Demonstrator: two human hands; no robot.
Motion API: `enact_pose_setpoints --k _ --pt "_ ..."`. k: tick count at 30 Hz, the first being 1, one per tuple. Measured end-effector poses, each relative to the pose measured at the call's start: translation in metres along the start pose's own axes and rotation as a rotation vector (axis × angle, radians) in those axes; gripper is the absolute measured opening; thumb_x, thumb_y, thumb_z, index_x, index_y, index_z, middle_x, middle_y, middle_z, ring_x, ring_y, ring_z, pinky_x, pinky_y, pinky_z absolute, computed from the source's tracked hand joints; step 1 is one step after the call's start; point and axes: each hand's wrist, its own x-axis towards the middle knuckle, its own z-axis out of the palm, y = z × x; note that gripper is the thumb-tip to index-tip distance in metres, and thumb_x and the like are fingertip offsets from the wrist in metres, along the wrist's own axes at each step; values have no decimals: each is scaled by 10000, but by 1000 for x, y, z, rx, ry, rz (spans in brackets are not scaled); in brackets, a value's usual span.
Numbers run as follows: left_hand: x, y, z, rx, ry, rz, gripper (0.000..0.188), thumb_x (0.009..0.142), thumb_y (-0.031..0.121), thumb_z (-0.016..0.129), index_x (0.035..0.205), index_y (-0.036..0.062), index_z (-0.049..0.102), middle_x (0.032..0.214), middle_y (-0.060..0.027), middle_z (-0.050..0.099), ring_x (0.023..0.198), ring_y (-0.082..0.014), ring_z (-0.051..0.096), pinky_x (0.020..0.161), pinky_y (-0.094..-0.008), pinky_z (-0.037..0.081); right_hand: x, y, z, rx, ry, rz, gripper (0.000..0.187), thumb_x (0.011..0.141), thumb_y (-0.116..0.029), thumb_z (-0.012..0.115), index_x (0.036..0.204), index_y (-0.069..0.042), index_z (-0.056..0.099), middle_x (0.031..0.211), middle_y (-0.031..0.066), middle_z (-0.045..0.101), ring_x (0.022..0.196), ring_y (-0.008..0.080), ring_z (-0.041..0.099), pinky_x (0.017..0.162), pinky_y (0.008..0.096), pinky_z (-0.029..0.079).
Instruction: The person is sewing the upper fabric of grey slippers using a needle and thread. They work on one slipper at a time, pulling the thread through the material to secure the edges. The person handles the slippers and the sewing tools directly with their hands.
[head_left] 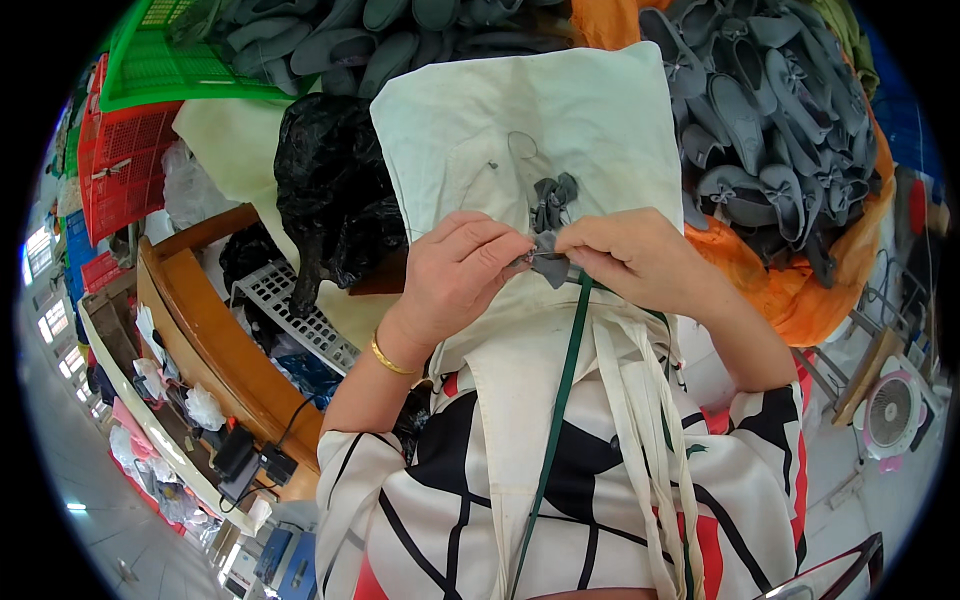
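A small dark grey fabric bow is pinched between my two hands, above my lap. My left hand has thumb and forefinger closed on its left side, near a small shiny detail too tiny to make out. On its right side, the fingertips of my right hand press together. Just beyond them, several more grey bows lie in a little heap on a white cloth spread over my lap. A thin curl of dark thread rests past that heap.
Grey flat shoes fill an orange bag at the right; more grey shoes lie at the far side. A green basket, red crate, black plastic bag and wooden furniture stand left. A small fan is at right.
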Motion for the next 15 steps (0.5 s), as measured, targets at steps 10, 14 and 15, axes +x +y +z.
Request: enact_pose_setpoints --k 10,14,15 --pt "0 2 -1 -35 -27 -8 345 668 54 816 988 79 688 878 -43 661 784 -247 633 626 -320 529 -3 7 0 84 -40 14 122 906 -41 613 1016 -49 666 845 102 675 693 246 637 631 290 485" --pt "-1 4 -1 -117 -28 -40 318 681 44 812 977 71 696 862 -50 660 771 -250 626 629 -326 515 -3 9 3 153 -93 81 108 939 -59 596 1029 -47 654 844 82 669 692 195 613 653 268 476" --pt "-1 4 0 -144 -24 -50 310 684 41 810 972 68 698 857 -53 659 766 -250 623 630 -326 510 -3 11 5 173 -101 90 104 948 -64 591 1033 -48 650 845 76 667 695 182 606 659 263 473"
